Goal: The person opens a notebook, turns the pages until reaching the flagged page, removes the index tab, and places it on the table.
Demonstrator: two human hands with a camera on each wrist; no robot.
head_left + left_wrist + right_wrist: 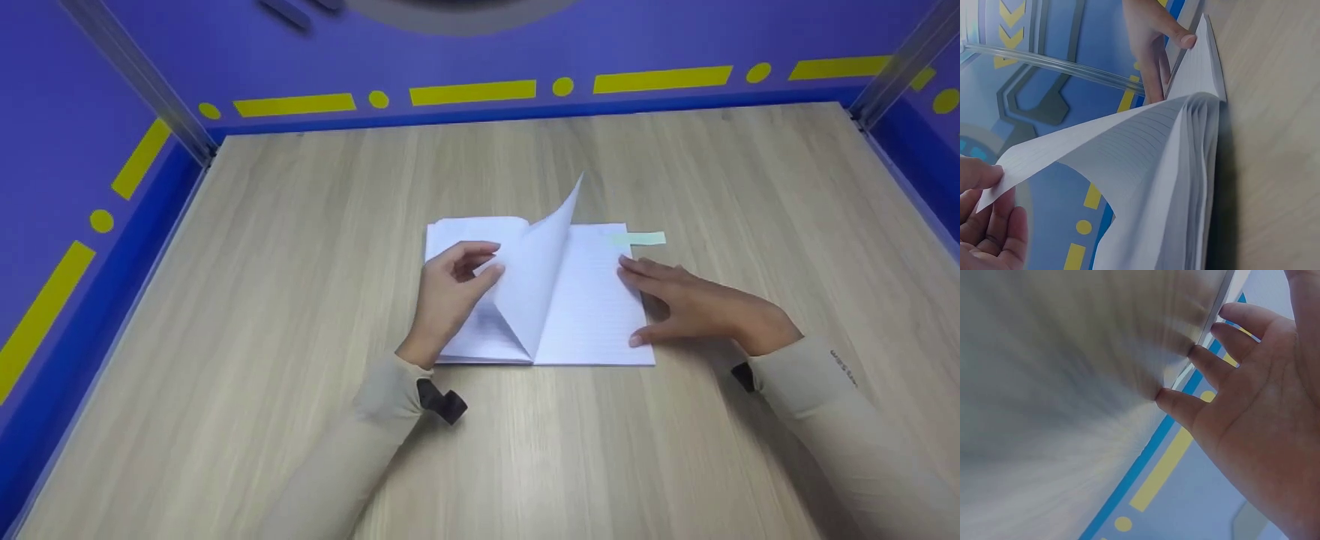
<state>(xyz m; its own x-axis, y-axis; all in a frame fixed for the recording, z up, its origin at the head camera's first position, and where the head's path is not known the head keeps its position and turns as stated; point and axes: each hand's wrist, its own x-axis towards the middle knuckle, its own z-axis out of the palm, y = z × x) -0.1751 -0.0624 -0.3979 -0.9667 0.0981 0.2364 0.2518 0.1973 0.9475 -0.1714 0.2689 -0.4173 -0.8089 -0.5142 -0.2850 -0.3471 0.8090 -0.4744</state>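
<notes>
An open notebook [592, 307] with white lined pages lies flat on the table. One page [536, 259] stands lifted and curved over the left half. My left hand [446, 296] pinches the lifted page's edge between thumb and fingers, which the left wrist view shows at the page corner [1008, 174]. At the notebook's right edge, my right hand [701, 304] rests with fingers spread and fairly straight, fingertips and thumb touching the right-hand page. A pale green sticky tab [649, 238] juts out from the upper right of that page, just above the right fingertips.
The wooden table [300, 225] extends around the notebook on every side. Blue panels [465, 56] with yellow stripes and dots border it at the back and both sides. Dark wrist straps [442, 401] sit at the sleeve cuffs.
</notes>
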